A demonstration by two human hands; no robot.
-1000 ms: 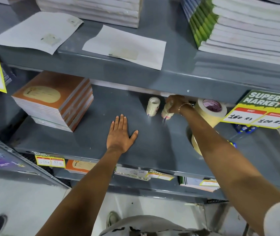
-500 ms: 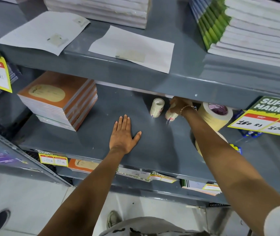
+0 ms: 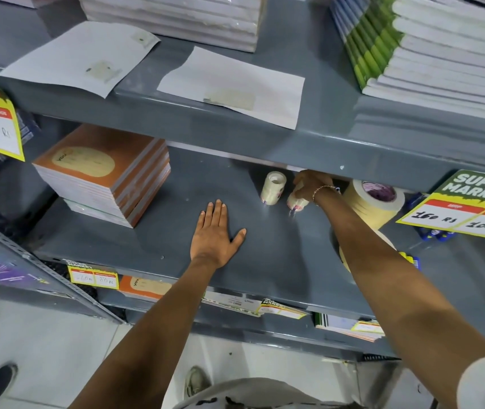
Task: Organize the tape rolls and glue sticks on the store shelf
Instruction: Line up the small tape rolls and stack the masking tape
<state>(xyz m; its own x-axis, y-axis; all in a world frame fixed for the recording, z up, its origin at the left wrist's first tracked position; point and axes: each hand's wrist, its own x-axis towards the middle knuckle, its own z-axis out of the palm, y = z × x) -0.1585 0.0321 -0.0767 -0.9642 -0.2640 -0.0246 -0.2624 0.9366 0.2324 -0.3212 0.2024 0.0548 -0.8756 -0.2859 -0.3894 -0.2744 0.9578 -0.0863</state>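
On the grey middle shelf point(image 3: 152, 240) a small stack of clear tape rolls point(image 3: 273, 188) stands upright near the back. Just right of it my right hand point(image 3: 312, 184) grips a second small stack of clear tape rolls point(image 3: 296, 202), tilted, its lower end at the shelf. My left hand point(image 3: 216, 234) lies flat on the shelf, palm down, fingers apart, holding nothing. A stack of wide beige masking tape rolls point(image 3: 374, 205) stands right of my right wrist. Another beige roll point(image 3: 344, 258) lies partly hidden under my right forearm. Blue glue sticks point(image 3: 434, 233) lie at the far right.
A pile of orange-covered notebooks point(image 3: 102, 175) sits at the shelf's left. The upper shelf point(image 3: 323, 149) overhangs the back and carries paper sheets and book stacks. Yellow price tags point(image 3: 468, 214) hang from its right edge. Lower shelves hold more notebooks.
The view has shifted slightly. My right hand stays closed on the small tape stack beside the standing one, with its lower end lower toward the shelf. My left hand has not moved.
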